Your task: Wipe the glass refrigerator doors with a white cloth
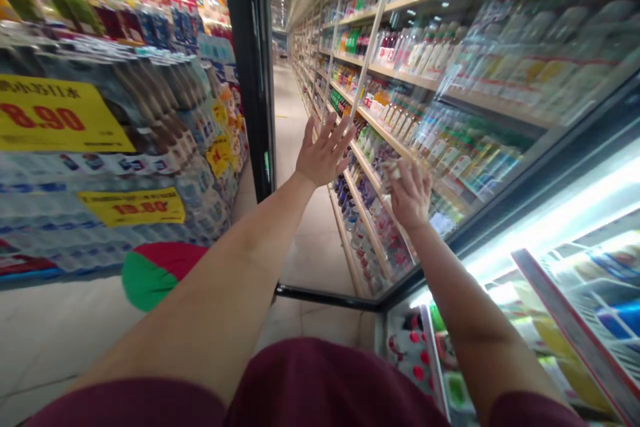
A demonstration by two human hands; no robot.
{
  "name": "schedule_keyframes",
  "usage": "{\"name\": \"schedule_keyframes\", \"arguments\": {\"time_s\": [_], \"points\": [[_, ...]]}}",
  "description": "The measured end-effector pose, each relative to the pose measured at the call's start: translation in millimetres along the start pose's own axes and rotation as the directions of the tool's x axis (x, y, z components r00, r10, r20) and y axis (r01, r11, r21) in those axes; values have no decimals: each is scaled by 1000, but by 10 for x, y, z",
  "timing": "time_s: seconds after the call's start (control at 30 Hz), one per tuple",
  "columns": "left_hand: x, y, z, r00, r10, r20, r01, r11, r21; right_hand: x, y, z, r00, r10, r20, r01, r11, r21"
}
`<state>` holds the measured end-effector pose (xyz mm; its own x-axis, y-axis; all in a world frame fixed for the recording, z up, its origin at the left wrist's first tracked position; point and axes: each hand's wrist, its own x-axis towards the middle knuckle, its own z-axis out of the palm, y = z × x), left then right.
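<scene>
An opened glass cooler door (260,113) with a black frame stands in front of me. My left hand (324,155) has its fingers spread, palm toward the pane; it appears to touch the glass. Farther right, my right hand (411,197) is at the same pane with its fingers bent over a crumpled pale cloth (392,175). Most of that cloth is hidden by the hand. Rows of bottles on shelves show through or reflect in the glass around both hands.
At right is the lit cooler interior with wire shelves (575,307) and bottles. Stacked bottled drinks (165,100) with yellow price signs (135,207) stand at left. A red and green round object (150,277) is near the floor. The tiled aisle (287,107) runs ahead.
</scene>
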<state>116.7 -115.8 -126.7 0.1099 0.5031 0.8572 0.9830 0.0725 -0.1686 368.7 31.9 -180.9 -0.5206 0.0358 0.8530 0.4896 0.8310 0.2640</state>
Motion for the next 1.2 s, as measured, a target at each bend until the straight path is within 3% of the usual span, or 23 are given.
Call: {"name": "schedule_keyframes", "arguments": {"time_s": [0.07, 0.13, 0.2, 0.27, 0.33, 0.4, 0.5, 0.6, 0.73, 0.83, 0.9, 0.97, 1.03, 1.13, 1.2], "points": [[5, -10, 6, 1000, -14, 18, 14, 1000, -22, 17, 62, -14, 981, 168, -102, -173, 984, -40], [7, -16, 9, 999, -17, 28, 17, 1000, -21, -124, -41, 31, 979, 178, -101, -181, 983, -26], [7, -19, 8, 1000, -15, 26, 15, 1000, -13, -370, -228, 102, 1000, 19, 21, -20, 999, 42], [5, -19, 3, 1000, -12, 23, 12, 1000, -16, -603, -372, 147, 966, -202, 159, 178, 972, 152], [5, -17, -2, 1000, -9, 24, 10, 1000, -28, -720, -373, 137, 927, -302, 223, 258, 944, 206], [6, -17, -3, 1000, -10, 27, 11, 999, -32, -700, -230, 78, 945, -240, 222, 205, 964, 170], [9, -21, 5, 1000, -3, 27, 3, 1000, -11, -580, 47, -7, 993, 32, 116, -35, 999, 20], [7, -19, 10, 1000, 8, 11, -8, 1000, 0, -649, 89, 14, 966, 258, -25, -259, 964, -57], [-2, -1, -8, 1000, 13, -2, -13, 1000, 14, -988, -169, 117, 963, 262, 71, -263, 965, 3], [-6, 11, -27, 1000, 18, 8, -18, 999, 27, -930, -171, 71, 953, 289, 92, -292, 956, 26], [-5, 17, -40, 1000, 8, 17, -9, 1000, 13, -670, 9, -22, 904, 427, -26, -426, 904, 43], [-3, 24, -52, 1000, -11, 29, 12, 1000, -17, -380, 252, -111, 817, 539, -205, -529, 842, 108], [-2, 34, -62, 999, -24, 32, 25, 999, -41, -231, 418, -150, 752, 597, -279, -577, 801, 159], [-8, 58, -75, 1000, -17, 19, 18, 999, -38, -433, 323, -83, 678, 701, -221, -660, 713, 238], [-16, 76, -83, 1000, -7, 7, 7, 1000, -20, -748, 85, 18, 589, 797, -133, -743, 598, 299]]}}
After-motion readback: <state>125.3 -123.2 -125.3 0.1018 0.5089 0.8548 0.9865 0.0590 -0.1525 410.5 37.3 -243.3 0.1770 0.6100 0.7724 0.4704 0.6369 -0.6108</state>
